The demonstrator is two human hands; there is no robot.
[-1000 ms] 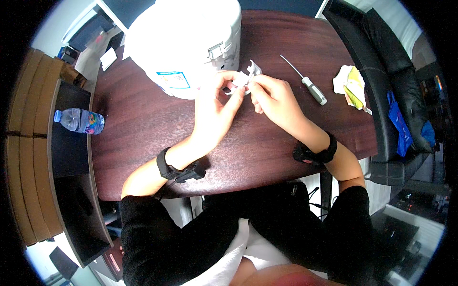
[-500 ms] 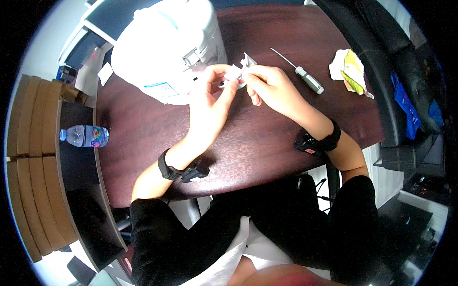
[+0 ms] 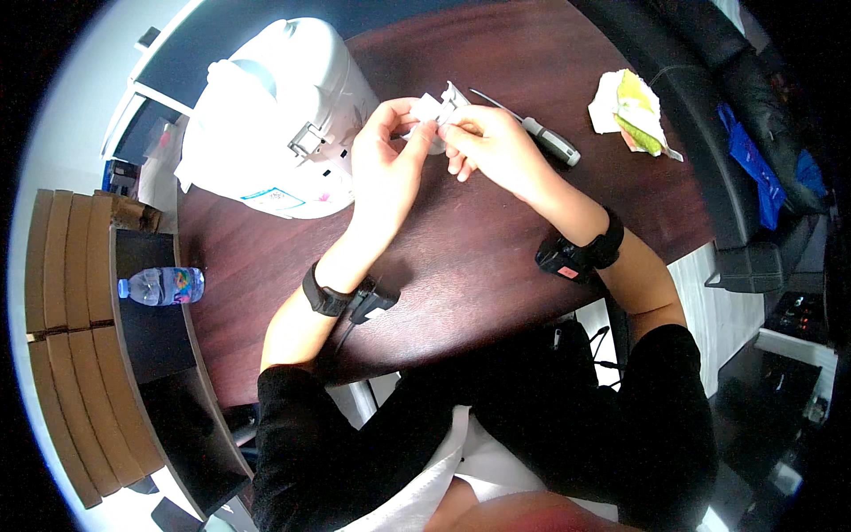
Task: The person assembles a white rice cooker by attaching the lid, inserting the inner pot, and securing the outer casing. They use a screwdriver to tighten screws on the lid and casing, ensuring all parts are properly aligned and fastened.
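Above the tabletop, a small white plastic part [image 3: 450, 99] is held between my two hands. My left hand [image 3: 387, 164] pinches its left side with thumb and index finger. From the right, my right hand [image 3: 496, 146] grips it with thumb and fingers, the other fingers curled below. Fingertips cover much of the part, so its full shape is hidden. Just left of my left hand lies a large white rounded appliance [image 3: 266, 115], like a rice cooker, with a rectangular metal-looking bracket [image 3: 308, 140] and small dark slots on its side. A grey-handled screwdriver [image 3: 551, 142] rests right of my right hand.
On the dark red-brown table [image 3: 479, 257], a crumpled white and yellow-green wrapper [image 3: 636, 115] lies at the far right. A water bottle [image 3: 164, 285] lies on a dark shelf at the left, beside stacked brown cartons [image 3: 75, 266]. A black sofa [image 3: 709, 133] borders the right side.
The view has shifted, so the appliance sits lower and further left in the picture. Both hands keep hold of the white part, its upright piece still sticking up between them.
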